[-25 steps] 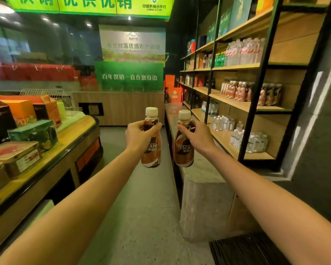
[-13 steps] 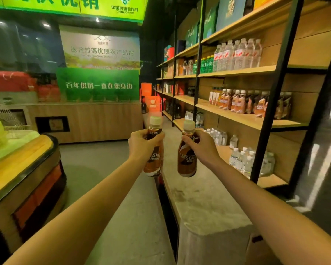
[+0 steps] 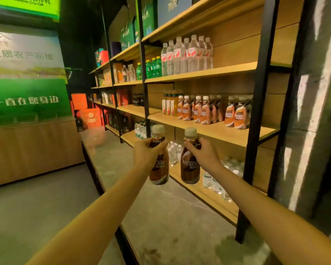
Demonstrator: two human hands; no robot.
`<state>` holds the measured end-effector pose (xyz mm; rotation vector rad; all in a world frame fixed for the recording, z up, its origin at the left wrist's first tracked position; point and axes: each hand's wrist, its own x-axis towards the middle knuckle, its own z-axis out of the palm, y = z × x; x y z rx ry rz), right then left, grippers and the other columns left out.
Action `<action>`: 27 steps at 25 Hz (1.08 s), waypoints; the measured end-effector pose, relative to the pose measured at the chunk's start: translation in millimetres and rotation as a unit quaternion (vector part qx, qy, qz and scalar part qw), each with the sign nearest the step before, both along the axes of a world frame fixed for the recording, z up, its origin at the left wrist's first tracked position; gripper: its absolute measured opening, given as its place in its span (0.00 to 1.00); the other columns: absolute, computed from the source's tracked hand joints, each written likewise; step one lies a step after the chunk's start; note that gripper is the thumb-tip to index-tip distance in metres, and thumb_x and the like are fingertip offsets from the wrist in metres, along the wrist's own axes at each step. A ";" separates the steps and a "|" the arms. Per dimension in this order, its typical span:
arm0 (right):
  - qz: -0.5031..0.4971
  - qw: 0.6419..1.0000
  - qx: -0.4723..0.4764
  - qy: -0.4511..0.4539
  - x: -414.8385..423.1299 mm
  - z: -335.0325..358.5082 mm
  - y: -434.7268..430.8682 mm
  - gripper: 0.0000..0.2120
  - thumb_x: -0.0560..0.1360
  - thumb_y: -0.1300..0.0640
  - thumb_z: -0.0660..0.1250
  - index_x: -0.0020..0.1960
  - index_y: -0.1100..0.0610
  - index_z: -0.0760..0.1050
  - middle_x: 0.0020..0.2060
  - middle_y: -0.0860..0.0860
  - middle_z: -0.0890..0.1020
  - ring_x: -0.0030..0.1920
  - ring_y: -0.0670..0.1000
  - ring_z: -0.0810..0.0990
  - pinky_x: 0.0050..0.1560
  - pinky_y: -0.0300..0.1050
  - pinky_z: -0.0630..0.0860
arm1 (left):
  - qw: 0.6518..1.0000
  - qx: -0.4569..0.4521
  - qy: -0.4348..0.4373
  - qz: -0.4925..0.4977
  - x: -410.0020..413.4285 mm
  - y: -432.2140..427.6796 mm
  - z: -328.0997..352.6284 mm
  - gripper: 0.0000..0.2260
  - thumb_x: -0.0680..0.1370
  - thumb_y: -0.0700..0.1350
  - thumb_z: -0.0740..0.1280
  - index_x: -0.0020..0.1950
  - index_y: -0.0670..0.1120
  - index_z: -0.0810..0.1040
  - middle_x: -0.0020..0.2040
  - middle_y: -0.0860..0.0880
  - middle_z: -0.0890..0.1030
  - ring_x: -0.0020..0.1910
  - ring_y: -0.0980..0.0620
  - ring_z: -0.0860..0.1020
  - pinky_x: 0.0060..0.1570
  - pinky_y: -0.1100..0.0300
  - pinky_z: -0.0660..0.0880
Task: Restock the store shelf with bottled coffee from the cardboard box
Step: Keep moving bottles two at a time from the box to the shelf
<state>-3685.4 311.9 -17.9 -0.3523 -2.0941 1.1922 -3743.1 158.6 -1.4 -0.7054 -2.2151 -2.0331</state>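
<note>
I hold two brown bottled coffees with pale caps upright in front of me. My left hand (image 3: pixel 146 153) grips the upper part of the left coffee bottle (image 3: pixel 159 172). My right hand (image 3: pixel 203 155) grips the neck of the right coffee bottle (image 3: pixel 189 169). Both bottles hang below and in front of the middle wooden shelf (image 3: pixel 218 131), where a row of coffee bottles (image 3: pixel 201 111) stands, with a gap before two more (image 3: pixel 236 115) at its right end. The cardboard box is not in view.
A black upright post (image 3: pixel 255 119) frames the shelf bay on the right, another post (image 3: pixel 145 96) on the left. Water bottles (image 3: pixel 187 56) fill the shelf above and small ones (image 3: pixel 214 180) the shelf below. A grey concrete ledge (image 3: pixel 161 217) runs under my arms.
The view has swung right and moved closer to the shelving; the left counter has dropped out of sight. Both hands still hold their bottles, now in front of the coffee shelf.
</note>
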 end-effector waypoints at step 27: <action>-0.417 0.909 0.006 0.000 -180.4 55.4 281.3 0.15 0.78 0.54 0.62 0.62 0.59 0.72 0.55 0.55 0.80 0.53 0.49 0.78 0.52 0.42 0.74 | 0.910 0.020 0.025 -0.413 -268.0 429.1 37.1 0.13 0.72 0.49 0.72 0.52 0.45 0.81 0.45 0.51 0.82 0.45 0.56 0.79 0.47 0.60 0.75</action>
